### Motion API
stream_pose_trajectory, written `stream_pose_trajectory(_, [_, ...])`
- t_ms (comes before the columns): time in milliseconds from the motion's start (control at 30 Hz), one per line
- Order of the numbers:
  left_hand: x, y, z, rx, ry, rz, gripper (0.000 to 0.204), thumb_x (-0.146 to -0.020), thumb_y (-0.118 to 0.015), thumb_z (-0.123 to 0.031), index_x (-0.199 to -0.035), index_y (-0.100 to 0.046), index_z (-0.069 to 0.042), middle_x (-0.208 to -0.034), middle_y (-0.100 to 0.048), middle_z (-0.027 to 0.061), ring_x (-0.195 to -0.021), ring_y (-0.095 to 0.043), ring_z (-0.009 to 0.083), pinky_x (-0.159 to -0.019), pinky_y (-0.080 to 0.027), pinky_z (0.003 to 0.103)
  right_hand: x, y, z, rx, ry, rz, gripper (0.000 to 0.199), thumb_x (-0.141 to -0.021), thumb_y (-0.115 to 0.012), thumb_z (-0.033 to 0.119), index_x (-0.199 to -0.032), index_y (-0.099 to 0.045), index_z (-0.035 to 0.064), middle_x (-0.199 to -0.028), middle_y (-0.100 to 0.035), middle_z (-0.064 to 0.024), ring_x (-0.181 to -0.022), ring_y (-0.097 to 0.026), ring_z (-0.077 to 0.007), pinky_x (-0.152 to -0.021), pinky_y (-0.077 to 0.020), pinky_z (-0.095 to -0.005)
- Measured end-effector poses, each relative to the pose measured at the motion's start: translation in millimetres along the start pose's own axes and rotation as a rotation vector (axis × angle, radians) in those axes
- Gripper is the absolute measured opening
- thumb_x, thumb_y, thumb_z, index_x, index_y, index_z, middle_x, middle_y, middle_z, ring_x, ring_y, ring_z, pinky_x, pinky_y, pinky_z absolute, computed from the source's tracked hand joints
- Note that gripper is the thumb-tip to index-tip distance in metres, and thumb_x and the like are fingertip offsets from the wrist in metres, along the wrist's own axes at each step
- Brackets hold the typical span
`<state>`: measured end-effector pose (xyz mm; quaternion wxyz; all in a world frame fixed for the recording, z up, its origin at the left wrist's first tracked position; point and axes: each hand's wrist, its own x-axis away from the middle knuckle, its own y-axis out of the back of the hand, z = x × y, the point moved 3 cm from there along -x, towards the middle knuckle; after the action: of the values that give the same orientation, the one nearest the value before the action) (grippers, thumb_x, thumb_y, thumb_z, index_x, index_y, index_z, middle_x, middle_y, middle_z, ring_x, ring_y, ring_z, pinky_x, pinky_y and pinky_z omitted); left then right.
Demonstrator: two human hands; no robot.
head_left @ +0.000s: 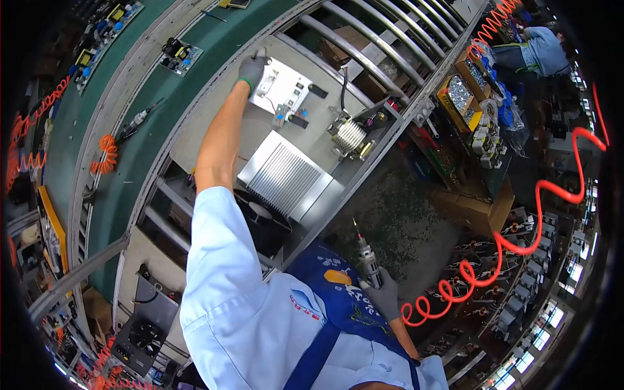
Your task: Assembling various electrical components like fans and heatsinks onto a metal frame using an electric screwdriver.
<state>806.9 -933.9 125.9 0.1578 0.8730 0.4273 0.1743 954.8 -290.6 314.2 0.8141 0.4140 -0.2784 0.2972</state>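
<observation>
Left hand (252, 67), in a grey knit glove, was stretched out to the far end of the open metal chassis (218, 140), fingers curled over the top edge of a flat white plate (284, 86) with small black parts on it. Closer in sat a ribbed aluminium heatsink (284, 174), all fine parallel fins, and a round black fan (263, 218) at the chassis's near corner. Right hand (385, 294), gloved too, was wrapped tight around a steel pneumatic screwdriver (365, 255), tip up, held off the chassis by the blue apron (333, 286), with a coiled orange air hose (513, 240) trailing off.
</observation>
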Motion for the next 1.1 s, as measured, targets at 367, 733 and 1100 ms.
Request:
stream_pose_trajectory(367, [149,81,-77,-0.18,0.153,0.243,0.067,-0.092,-0.044,-0.065,-0.099,-0.068,-0.003,-0.094,-0.068,0.0188,-0.091,-0.062,0.0264,-0.084,-0.046,0.037,-35,6,10,0.088,0.445,0.13,0.038,-0.072,-0.076,0.023,-0.101,-0.059,0.0043,-0.082,-0.065,-0.0163,-0.076,-0.066,-0.0327,-0.067,-0.0504,-0.0393])
stream_pose_trajectory(733, [219,53,-30,-0.111,0.328,0.206,0.057,-0.093,-0.05,-0.059,-0.088,-0.069,-0.006,-0.084,-0.068,0.0138,-0.078,-0.06,0.0224,-0.076,-0.047,0.037,-35,3,20,0.174,0.423,0.254,0.042,-0.074,-0.074,0.025,-0.108,-0.059,0.0049,-0.097,-0.065,-0.0199,-0.093,-0.064,-0.0395,-0.079,-0.05,-0.045])
stream_pose_trajectory(1100, [208,29,-4,-0.011,0.445,0.245,0.058,-0.093,-0.05,-0.06,-0.09,-0.07,-0.005,-0.084,-0.066,0.0137,-0.074,-0.059,0.0216,-0.071,-0.047,0.036,-28,4,19,0.271,0.492,0.186,0.05,-0.073,-0.074,0.031,-0.112,-0.057,0.0052,-0.098,-0.063,-0.0205,-0.092,-0.062,-0.0413,-0.08,-0.0501,-0.0478])
